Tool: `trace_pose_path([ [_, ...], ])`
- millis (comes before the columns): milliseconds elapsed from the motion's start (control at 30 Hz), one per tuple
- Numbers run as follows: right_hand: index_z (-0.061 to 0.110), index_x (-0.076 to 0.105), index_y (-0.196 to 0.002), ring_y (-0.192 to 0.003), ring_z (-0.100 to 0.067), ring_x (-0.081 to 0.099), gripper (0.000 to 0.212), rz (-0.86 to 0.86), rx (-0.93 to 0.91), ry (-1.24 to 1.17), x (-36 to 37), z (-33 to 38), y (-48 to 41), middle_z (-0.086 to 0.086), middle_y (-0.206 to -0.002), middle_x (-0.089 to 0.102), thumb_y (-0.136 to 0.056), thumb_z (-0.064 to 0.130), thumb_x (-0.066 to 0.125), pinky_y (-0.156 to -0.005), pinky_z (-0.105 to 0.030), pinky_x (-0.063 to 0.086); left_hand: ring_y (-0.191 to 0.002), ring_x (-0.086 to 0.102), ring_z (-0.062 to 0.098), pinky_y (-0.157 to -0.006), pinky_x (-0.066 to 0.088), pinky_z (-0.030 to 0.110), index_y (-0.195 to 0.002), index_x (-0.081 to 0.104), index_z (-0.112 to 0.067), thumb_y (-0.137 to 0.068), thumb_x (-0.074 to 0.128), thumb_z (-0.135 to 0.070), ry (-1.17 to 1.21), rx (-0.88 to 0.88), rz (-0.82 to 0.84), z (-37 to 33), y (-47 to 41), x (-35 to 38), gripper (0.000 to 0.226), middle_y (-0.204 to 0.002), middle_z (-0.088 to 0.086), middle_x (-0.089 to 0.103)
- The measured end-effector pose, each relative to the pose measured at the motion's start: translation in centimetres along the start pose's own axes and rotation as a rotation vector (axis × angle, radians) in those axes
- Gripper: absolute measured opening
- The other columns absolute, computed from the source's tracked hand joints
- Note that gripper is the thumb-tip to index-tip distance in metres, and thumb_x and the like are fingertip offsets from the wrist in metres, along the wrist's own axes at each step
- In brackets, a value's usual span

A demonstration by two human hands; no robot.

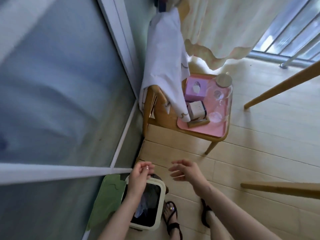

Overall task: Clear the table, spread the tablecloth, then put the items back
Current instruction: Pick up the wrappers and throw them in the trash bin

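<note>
Your left hand (140, 173) and right hand (185, 170) held nothing, fingers loose; the tablecloth (164, 58) hung lengthwise down the chair back (148, 104).

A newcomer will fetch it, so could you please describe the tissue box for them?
Find the wooden chair with a white cloth over its back. A pink tray lies on its seat. The tissue box is the only purple thing on it, with an oval opening on top.

chair (199, 134): light wood | tray (214, 129): matt pink plastic | jug (220, 96): clear glass (glossy) | tablecloth (164, 58): white cloth
</note>
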State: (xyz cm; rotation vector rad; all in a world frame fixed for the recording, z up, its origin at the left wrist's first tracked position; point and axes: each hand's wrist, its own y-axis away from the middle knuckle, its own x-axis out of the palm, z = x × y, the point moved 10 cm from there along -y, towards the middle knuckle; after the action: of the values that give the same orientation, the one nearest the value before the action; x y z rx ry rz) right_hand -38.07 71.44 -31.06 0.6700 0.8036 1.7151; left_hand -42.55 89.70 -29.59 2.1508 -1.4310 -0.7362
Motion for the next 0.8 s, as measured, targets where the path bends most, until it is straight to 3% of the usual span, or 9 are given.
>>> trace_pose_path([
  [100, 0.01, 0.062, -0.1, -0.07, -0.022, 0.066, 0.013, -0.075, -0.073, -0.04, -4.7, 4.8, 2.7, -0.012, -0.089, 0.071, -0.093, 0.008, 0.052, -0.062, -0.028, 0.055, -0.083, 0.063, 0.014, -0.072, 0.049, 0.022, -0.092, 0.058, -0.015, -0.097, 0.04, -0.001, -0.023, 0.07, 0.069, -5.9, 1.7, 3.9, 0.023, -0.093, 0.003, 0.068],
  [233, 0.008, 0.061, -0.1, -0.059, -0.016, 0.065, 0.011, -0.164, -0.131, -0.122, -11.9, 8.7, 6.8, -0.01, -0.082, 0.069, -0.093, 0.008, 0.052, -0.053, -0.024, 0.052, -0.087, 0.064, 0.015, -0.075, 0.05, 0.024, -0.094, 0.059, -0.014, -0.097, 0.041, -0.004, -0.097, 0.123, 0.197, -11.8, 4.8, 11.0, 0.021, -0.095, 0.004, 0.068],
  [400, 0.004, 0.059, -0.103, -0.058, -0.017, 0.061, 0.013, -0.251, -0.172, -0.217, -22.3, 11.1, 12.2, -0.012, -0.082, 0.066, -0.094, 0.007, 0.051, -0.051, -0.022, 0.052, -0.08, 0.063, 0.012, -0.067, 0.048, 0.015, -0.093, 0.057, -0.012, -0.097, 0.042, -0.002, -0.305, 0.213, 0.418, -17.6, 8.0, 23.0, 0.018, -0.096, 0.007, 0.067],
  [467, 0.005, 0.059, -0.1, -0.059, -0.018, 0.06, 0.011, -0.291, -0.187, -0.269, -26.8, 11.4, 14.4, -0.011, -0.08, 0.065, -0.093, 0.005, 0.051, -0.05, -0.02, 0.052, -0.075, 0.059, 0.01, -0.06, 0.044, 0.009, -0.095, 0.055, -0.009, -0.097, 0.041, 0.0, -0.407, 0.254, 0.504, -19.4, 9.3, 28.4, 0.016, -0.091, 0.006, 0.064],
  [600, 0.007, 0.061, -0.099, -0.055, -0.016, 0.06, 0.014, -0.415, -0.205, -0.317, -35.9, 10.6, 17.6, -0.012, -0.08, 0.065, -0.094, 0.004, 0.049, -0.049, -0.02, 0.052, -0.071, 0.057, 0.009, -0.067, 0.047, 0.021, -0.1, 0.057, -0.008, -0.097, 0.043, -0.004, -0.547, 0.319, 0.624, -21.9, 11.8, 38.3, 0.015, -0.092, 0.007, 0.064],
  [800, 0.006, 0.062, -0.098, -0.05, -0.015, 0.057, 0.014, -0.574, -0.157, -0.422, -46.2, 6.7, 19.6, -0.01, -0.075, 0.065, -0.094, 0.004, 0.049, -0.048, -0.022, 0.05, -0.083, 0.062, 0.014, -0.068, 0.046, 0.019, -0.105, 0.058, -0.01, -0.097, 0.044, -0.01, -0.746, 0.448, 0.742, -24.2, 15.1, 49.4, 0.017, -0.101, 0.006, 0.067],
])
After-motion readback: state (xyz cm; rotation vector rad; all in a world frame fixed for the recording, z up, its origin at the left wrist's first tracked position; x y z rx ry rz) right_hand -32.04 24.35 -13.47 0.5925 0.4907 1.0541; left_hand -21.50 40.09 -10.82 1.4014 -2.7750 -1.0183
